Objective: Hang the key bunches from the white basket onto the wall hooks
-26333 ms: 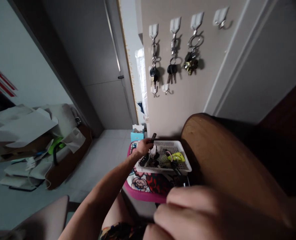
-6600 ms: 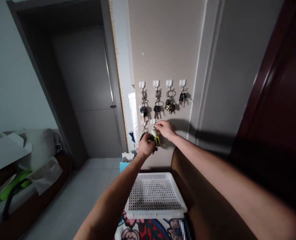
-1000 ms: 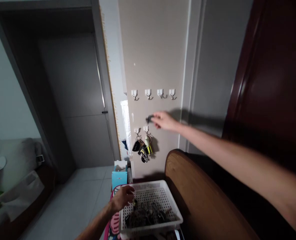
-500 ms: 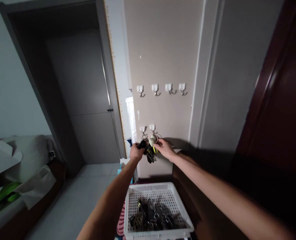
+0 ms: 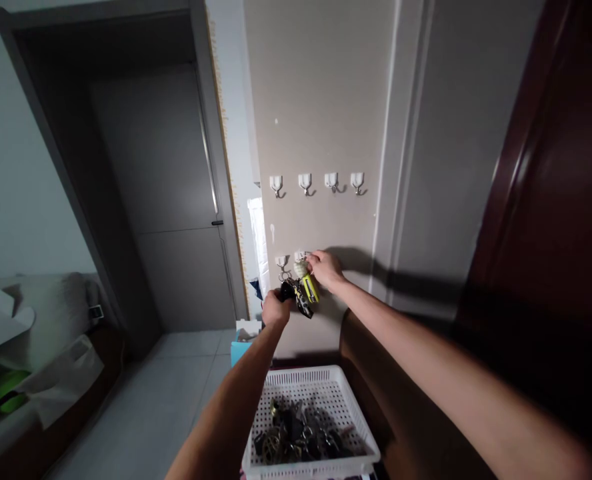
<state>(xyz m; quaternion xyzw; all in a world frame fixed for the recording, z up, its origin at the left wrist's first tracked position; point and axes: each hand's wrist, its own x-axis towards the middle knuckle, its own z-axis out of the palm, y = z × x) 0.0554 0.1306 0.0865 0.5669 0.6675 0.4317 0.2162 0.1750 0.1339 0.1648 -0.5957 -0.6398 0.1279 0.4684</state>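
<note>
Hands (image 5: 327,270) gripping keys (image 5: 304,305) by hooks (image 5: 281,261), loaded basket (image 5: 311,471) below, blue box (image 5: 239,353) behind left forearm (image 5: 236,393)

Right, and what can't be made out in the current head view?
Head view, lower right hook: its tip is hidden by the right hand and pale fob.
Head view, left hand: some fingertips are hidden by the hand itself and black fob.
Head view, keys in the basket: overlapping, too small to count.
Head view, green item: cut off by the left edge.
</note>
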